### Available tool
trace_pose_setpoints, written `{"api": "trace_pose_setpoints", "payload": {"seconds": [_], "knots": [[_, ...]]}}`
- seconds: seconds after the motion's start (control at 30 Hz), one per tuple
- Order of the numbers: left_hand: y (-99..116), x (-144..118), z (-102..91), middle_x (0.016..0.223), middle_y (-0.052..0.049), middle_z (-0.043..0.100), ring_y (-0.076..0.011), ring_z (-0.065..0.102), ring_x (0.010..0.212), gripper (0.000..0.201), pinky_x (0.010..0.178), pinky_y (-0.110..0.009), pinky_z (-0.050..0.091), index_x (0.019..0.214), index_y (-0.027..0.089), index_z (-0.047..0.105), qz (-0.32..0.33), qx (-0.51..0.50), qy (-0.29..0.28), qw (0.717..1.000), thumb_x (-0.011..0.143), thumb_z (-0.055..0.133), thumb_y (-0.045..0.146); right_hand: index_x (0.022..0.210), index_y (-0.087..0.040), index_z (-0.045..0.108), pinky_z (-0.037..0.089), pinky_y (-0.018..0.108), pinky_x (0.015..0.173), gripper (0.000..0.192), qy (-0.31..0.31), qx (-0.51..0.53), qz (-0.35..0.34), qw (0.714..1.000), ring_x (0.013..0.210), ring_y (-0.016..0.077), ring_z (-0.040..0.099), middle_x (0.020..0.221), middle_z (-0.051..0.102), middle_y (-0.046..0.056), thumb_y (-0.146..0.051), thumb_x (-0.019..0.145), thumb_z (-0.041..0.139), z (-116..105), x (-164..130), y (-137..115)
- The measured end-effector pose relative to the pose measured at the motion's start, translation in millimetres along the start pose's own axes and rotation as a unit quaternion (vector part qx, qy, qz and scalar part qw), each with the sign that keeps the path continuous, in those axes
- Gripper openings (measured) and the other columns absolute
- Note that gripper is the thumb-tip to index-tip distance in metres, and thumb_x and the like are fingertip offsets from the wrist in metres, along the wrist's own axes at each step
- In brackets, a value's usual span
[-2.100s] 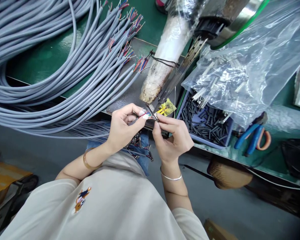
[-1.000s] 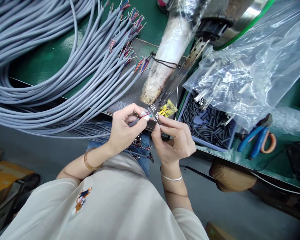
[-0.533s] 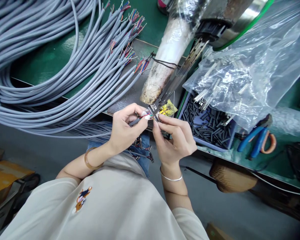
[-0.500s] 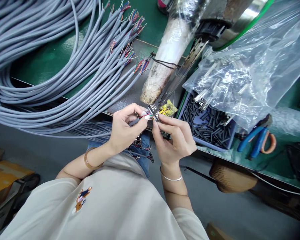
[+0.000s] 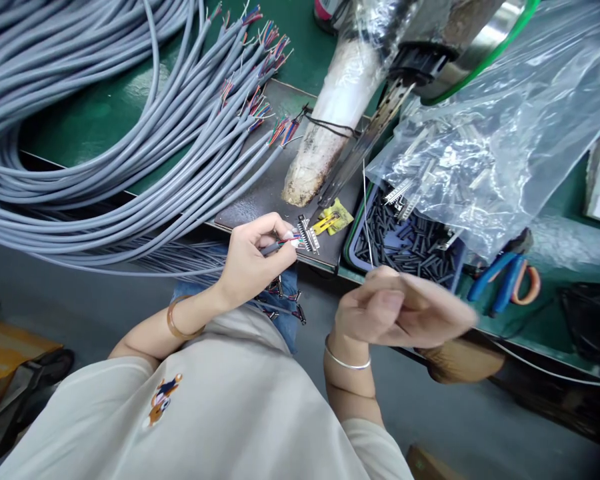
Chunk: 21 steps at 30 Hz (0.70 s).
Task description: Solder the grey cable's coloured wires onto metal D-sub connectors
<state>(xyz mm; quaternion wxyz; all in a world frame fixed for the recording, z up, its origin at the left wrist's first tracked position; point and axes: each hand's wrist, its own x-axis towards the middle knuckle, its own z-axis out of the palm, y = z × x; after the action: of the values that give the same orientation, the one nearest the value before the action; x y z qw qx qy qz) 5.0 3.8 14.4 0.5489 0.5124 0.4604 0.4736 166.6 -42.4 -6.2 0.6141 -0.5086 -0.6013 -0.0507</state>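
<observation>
My left hand [image 5: 255, 257] is closed, pinching a grey cable [image 5: 271, 249] near its stripped end, where red, green and other coloured wires show. A D-sub connector [image 5: 309, 235] with a metal shell and a row of pins is at the wire ends, just beyond my fingertips. Whether every wire is joined to it is too small to tell. Near the front edge of the parts tray, my right hand [image 5: 405, 308] is smeared by motion, away from the connector. A thin wire [image 5: 367, 220] runs down to its fingers; whether they grip it is unclear.
A soldering iron [image 5: 350, 160] points at the connector, beside a white wrapped rod [image 5: 325, 127]. Grey cables [image 5: 170, 160] pile up at left. A blue tray [image 5: 349, 250] holds black tubes, partly under a plastic bag [image 5: 530, 153] of connectors. Blue-handled pliers [image 5: 507, 283] lie at right.
My right hand has let go of the connector and swung right, towards the tray's front edge. My left hand stays almost in place with the cable.
</observation>
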Motion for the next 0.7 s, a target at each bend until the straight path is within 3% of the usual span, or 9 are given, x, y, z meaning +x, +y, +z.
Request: {"api": "trace_pose_setpoints", "payload": {"seconds": [0.03,0.1,0.2,0.3,0.7], "knots": [[0,0,-0.1,0.078,-0.003,0.069,-0.0059,0.052,0.058,0.012,0.051,-0.016,0.042,0.065,0.016,0.056,0.001,-0.002,0.001,1.000,0.068,0.067,0.013,0.128,-0.032,0.062,0.041,0.026,0.036,0.030,0.065,0.021,-0.035,0.997,0.035,0.0085,0.049,0.069,0.067,-0.007,-0.025,0.099,0.059,0,1,0],[0,0,-0.2,0.077,-0.003,0.069,-0.0066,0.054,0.060,0.011,0.052,-0.016,0.043,0.065,0.017,0.057,0.006,-0.008,0.002,1.000,0.069,0.067,0.014,0.127,-0.029,0.065,0.053,0.025,0.044,0.035,0.078,0.023,-0.035,0.996,0.048,0.0110,0.065,0.080,0.074,-0.005,-0.016,0.094,0.064,2,1,-2],[-1,1,0.1,0.076,-0.002,0.068,-0.0073,0.056,0.061,0.012,0.052,-0.016,0.043,0.066,0.017,0.057,0.011,-0.015,0.002,1.000,0.070,0.068,0.014,0.110,-0.025,0.070,0.068,0.031,0.073,0.026,-0.049,-0.022,0.005,0.999,0.078,0.0170,0.079,0.092,0.079,-0.002,-0.009,0.090,0.069,6,-2,-6],[-2,3,0.7,0.076,-0.002,0.068,-0.0080,0.057,0.062,0.012,0.052,-0.016,0.043,0.068,0.017,0.058,0.023,-0.013,0.000,1.000,0.071,0.069,0.014,0.101,-0.024,0.068,0.066,0.030,0.080,0.021,-0.118,-0.056,-0.013,0.991,0.092,0.0175,0.079,0.102,0.081,0.001,-0.010,0.087,0.074,9,-5,-9],[6,4,-0.1,0.077,-0.001,0.069,-0.0066,0.054,0.060,0.013,0.051,-0.017,0.041,0.069,0.017,0.059,0.074,0.049,0.006,0.996,0.077,0.067,0.011,0.094,-0.024,0.067,0.065,0.030,0.080,0.021,-0.119,-0.061,-0.017,0.991,0.089,0.0172,0.079,0.102,0.081,0.002,-0.009,0.084,0.077,18,4,-11]]}}
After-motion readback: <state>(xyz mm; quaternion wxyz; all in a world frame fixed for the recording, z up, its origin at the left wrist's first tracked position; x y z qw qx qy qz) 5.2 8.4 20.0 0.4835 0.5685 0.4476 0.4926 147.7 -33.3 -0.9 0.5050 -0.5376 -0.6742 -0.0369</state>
